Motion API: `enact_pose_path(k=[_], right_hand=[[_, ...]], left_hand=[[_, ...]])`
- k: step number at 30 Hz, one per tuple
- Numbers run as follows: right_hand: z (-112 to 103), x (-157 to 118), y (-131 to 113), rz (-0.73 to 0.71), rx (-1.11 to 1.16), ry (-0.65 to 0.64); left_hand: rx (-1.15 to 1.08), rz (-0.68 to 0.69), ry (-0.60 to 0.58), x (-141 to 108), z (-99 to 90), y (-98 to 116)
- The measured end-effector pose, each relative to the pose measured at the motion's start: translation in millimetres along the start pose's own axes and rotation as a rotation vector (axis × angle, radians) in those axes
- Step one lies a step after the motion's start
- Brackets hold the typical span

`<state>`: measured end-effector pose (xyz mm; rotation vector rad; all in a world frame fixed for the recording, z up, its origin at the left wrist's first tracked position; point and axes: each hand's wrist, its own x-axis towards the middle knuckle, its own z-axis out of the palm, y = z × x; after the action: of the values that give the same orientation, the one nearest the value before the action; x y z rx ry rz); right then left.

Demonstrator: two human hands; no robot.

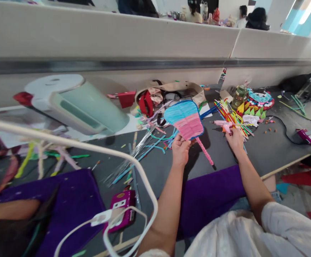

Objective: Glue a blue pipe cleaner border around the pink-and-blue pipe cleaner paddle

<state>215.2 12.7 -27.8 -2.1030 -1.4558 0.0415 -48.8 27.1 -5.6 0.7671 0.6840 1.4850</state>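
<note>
My left hand (181, 150) grips the lower edge of a hand fan (189, 119), its blade blue above and pink below with a dark blue rim. From the blade a twisted pink handle (205, 151) slants down to the right. A pink hot glue gun (225, 125) is held in my right hand (235, 141), its nozzle pointing left toward the fan with a gap between them. Behind the glue gun lies a bundle of coloured pipe cleaners (226, 110). Part of the fan's lower edge is hidden by my left fingers.
A pale green tower-shaped appliance (99, 101) stands left. A purple power strip (122, 210) with white cables (142, 171) lies in front. Beyond my hands are a beige bag (195, 91), a glass jar (239, 96) and a beaded piece (262, 100). Another person's arm (13, 210) shows at left.
</note>
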Motion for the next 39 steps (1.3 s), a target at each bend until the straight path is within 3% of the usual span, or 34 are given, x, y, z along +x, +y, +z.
enact_pose_path(k=[5, 9, 13, 21, 32, 39], right_hand=[[-35.4, 3.8, 32.3, 0.142, -0.028, 0.154], [-53.8, 4.6, 64.6, 0.250, -0.067, 0.204], [-51.2, 4.3, 83.2, 0.303, -0.093, 0.195], [-33.5, 5.8, 94.0, 0.316, -0.074, 0.151], [-69.4, 18.1, 133.6, 0.410, -0.091, 0.265], [-68.8, 15.1, 142.4, 0.480, -0.130, 0.231]], left_hand=[[0.016, -0.016, -0.012, -0.2, -0.4, -1.9], [0.018, -0.033, -0.014, -1.7, 0.5, -4.3], [0.032, -0.049, -0.031, -2.5, -0.3, -7.5], [0.029, -0.067, -0.031, -1.5, -5.3, -10.8], [0.031, -0.101, -0.018, -2.8, -4.4, -4.3], [0.021, -0.101, -0.010, -3.5, -2.3, -4.4]])
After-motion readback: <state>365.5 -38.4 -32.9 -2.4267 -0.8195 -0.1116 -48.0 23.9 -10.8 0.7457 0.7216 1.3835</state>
